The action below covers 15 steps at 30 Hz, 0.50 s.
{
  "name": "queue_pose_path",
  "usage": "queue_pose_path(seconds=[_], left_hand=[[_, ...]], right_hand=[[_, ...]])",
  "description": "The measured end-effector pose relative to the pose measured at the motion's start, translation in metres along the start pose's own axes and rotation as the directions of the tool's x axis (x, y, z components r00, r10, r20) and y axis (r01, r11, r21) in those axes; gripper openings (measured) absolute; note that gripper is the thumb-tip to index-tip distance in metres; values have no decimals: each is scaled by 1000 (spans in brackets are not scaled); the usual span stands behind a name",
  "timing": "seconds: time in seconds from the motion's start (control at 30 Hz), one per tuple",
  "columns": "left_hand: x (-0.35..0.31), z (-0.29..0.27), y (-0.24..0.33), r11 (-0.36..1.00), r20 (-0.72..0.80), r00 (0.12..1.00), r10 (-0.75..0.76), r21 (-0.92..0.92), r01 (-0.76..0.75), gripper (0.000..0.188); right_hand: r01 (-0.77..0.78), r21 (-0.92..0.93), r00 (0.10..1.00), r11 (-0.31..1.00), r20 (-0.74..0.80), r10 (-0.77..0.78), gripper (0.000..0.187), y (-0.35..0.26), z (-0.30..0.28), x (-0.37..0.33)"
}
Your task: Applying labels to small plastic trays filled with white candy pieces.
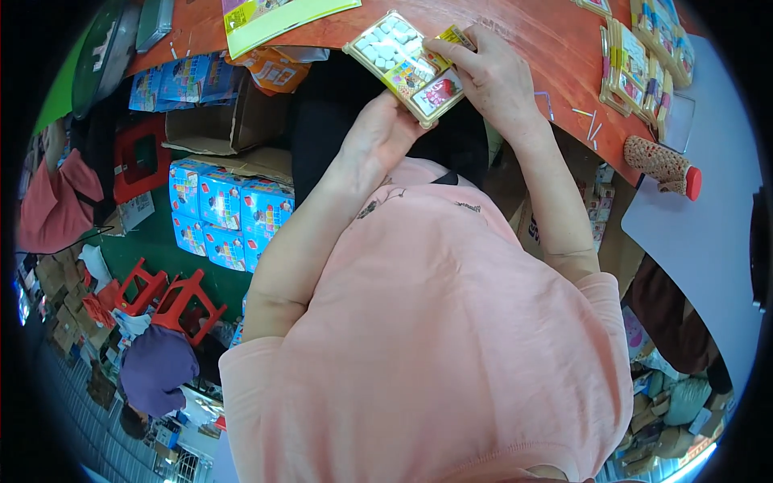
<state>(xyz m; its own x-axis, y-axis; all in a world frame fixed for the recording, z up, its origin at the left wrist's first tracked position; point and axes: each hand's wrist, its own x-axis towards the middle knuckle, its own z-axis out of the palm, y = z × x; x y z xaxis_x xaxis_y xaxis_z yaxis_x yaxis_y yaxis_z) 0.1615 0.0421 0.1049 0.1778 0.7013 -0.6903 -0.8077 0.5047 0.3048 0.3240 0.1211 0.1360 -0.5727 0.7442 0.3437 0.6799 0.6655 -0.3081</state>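
Observation:
My left hand [378, 127] grips a flat clear plastic box [372, 58] from below, holding it tilted at the table's front edge. Small pale mint-coloured blocks [392, 40] fill its upper part. Lower down are a yellow printed label and a red-and-white picture piece [437, 93]. My right hand [501, 80] is at the box's right side, thumb and fingers closed on a small yellow printed label [454, 35]. Whether that label is stuck to the box, I cannot tell. Part of my left hand's fingers are hidden behind the box.
The red table [555, 44] carries a yellow-edged printed sheet [282, 22], stacked similar boxes [632, 68] and small loose sticks [593, 127]. A crochet-covered bottle [656, 161] lies at the right edge. Blue cartons [221, 201], red stools [187, 306] and a person in purple [157, 370] are at left.

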Motion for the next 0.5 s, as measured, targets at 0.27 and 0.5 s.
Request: queue_pose_path(seconds=[0.27,0.5], left_hand=[[0,13,1,998,69,997,36,55,-40,24],[8,-4,2,973,-187,973,136,212,-95,23]], right_hand=[[48,-77,999,996,-19,-49,46,-1,0,-2],[44,-97,999,994,0,-44,44,-5,-2,-1]])
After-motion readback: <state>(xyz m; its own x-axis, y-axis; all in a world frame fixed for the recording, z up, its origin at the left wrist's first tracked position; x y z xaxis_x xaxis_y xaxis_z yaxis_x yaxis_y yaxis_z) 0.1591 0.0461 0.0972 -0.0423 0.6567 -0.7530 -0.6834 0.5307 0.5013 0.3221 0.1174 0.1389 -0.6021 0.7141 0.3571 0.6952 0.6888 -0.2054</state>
